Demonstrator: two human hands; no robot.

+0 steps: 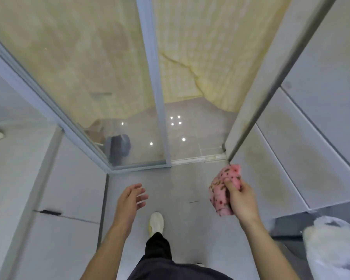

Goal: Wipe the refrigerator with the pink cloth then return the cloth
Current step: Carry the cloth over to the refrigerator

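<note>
My right hand [240, 197] grips a bunched pink cloth [222, 190] with dark spots, held low beside the bottom front corner of the pale grey refrigerator [291, 138] on the right. The refrigerator's doors and drawer fronts run up the right side of the view, with faint yellowish smears on them. My left hand [129, 199] hangs in the air over the floor with its fingers spread and holds nothing.
A glass sliding door [109, 77] with a grey frame stands ahead, a yellow curtain behind it. Grey cabinets [49, 188] line the left side. A white plastic bag [331, 249] sits at the lower right. My foot in a white shoe [156, 223] is on the grey floor.
</note>
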